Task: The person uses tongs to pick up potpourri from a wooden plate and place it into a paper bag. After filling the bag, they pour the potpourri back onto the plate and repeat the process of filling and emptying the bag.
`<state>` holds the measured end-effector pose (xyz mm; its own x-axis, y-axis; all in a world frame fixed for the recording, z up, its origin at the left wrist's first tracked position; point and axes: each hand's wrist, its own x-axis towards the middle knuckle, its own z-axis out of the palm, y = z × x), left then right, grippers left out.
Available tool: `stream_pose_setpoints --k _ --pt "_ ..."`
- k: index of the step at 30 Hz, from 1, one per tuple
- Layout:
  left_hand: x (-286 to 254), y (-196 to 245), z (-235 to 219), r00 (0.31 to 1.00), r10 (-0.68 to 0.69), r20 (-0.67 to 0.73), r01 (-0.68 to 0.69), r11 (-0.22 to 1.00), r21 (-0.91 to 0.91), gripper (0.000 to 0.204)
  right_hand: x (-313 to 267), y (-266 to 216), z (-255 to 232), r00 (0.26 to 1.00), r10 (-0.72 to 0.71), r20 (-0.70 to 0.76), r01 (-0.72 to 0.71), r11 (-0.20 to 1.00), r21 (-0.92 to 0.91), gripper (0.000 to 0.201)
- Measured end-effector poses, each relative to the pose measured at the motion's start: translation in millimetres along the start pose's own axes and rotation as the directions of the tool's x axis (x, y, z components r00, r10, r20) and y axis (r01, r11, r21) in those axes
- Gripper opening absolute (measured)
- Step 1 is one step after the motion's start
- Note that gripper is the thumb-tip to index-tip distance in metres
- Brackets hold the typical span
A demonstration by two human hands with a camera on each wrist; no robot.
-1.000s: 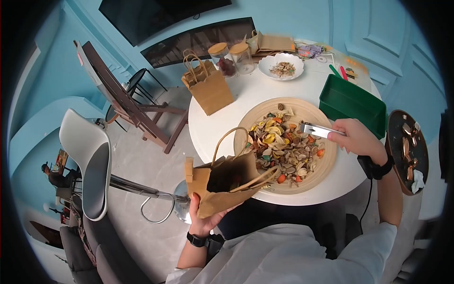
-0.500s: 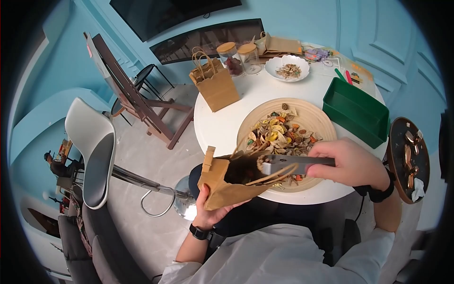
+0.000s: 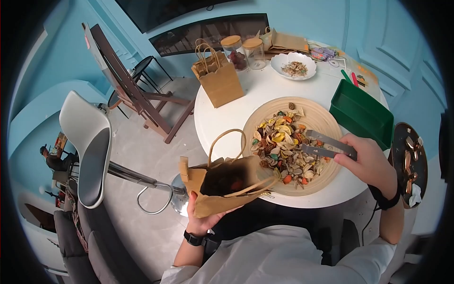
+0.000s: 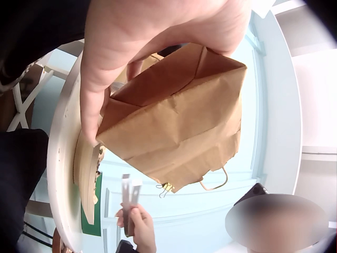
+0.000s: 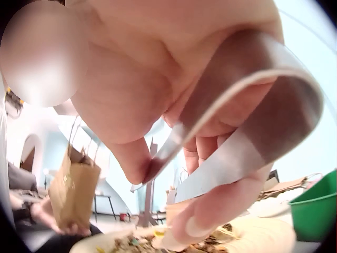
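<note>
My left hand grips a brown paper bag from below, over the near edge of the table. Its mouth is open and tilted toward the plate, and the inside is mostly dark. In the left wrist view, a gold binder clip sits on the bag's edge. With my right hand I hold metal tongs, their arms spread apart over the round wooden plate. Dried potpourri in yellow, orange, green and brown is heaped on that plate, under the tong tips.
A green bin stands right of the plate. Behind are another paper bag, lidded glass jars and a white scalloped bowl with potpourri bits. A dark round tray is at far right, a white chair at left.
The tongs went from the plate to the bag's mouth with a piece of potpourri at their tips, then back over the plate, arms now spread. The bag tipped, then swung back left.
</note>
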<state>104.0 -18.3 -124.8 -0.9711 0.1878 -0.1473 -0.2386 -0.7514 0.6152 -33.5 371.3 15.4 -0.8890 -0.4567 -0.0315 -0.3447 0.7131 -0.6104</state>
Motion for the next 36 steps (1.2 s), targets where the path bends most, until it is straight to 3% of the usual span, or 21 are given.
stream_pose_setpoints --k 2,5,12,17,23,27,30,32,33,36 --pt "-6 0 -5 0.999 0.003 -0.035 -0.003 1.0 -0.021 0.097 10 26 15 0.981 -0.133 -0.144 0.09 0.958 -0.273 0.029" --pt "-8 2 -7 0.999 0.024 -0.037 -0.026 0.998 -0.06 0.093 23 39 22 0.968 -0.172 -0.184 0.077 0.898 -0.434 0.028" --pt "-15 0 -39 0.995 0.038 -0.088 -0.048 0.992 -0.114 0.087 43 46 16 0.984 -0.1 -0.15 0.003 0.841 -0.54 0.027" --pt "-9 -5 -35 0.988 0.037 -0.148 -0.058 0.989 -0.136 0.085 59 44 15 0.967 -0.241 -0.088 0.147 0.801 -0.581 0.021" --pt "-7 -15 -55 0.99 0.029 -0.136 -0.054 0.982 -0.179 0.082 64 46 16 0.98 -0.194 -0.041 0.118 0.733 -0.67 0.018" --pt "-4 -18 -58 0.992 0.044 -0.117 -0.072 0.965 -0.251 0.08 62 48 16 0.976 -0.213 -0.05 0.131 0.753 -0.645 0.019" --pt "-3 -20 -63 0.992 0.043 -0.118 -0.074 0.959 -0.273 0.081 58 42 4 0.976 -0.193 -0.1 0.113 0.842 -0.528 0.02" --pt "0 -15 -51 0.996 0.047 -0.08 -0.065 0.97 -0.236 0.09 49 32 0 0.955 -0.201 -0.216 0.152 0.963 -0.223 0.023" --pt "14 -1 -9 0.988 0.075 -0.133 -0.075 0.997 0.009 0.1 43 33 2 0.943 -0.208 -0.258 0.178 0.975 -0.135 0.028" --pt "17 -3 -16 0.987 0.08 -0.138 -0.075 0.996 0.037 0.108 31 -4 -4 0.967 -0.207 -0.148 0.197 0.977 -0.08 0.028"
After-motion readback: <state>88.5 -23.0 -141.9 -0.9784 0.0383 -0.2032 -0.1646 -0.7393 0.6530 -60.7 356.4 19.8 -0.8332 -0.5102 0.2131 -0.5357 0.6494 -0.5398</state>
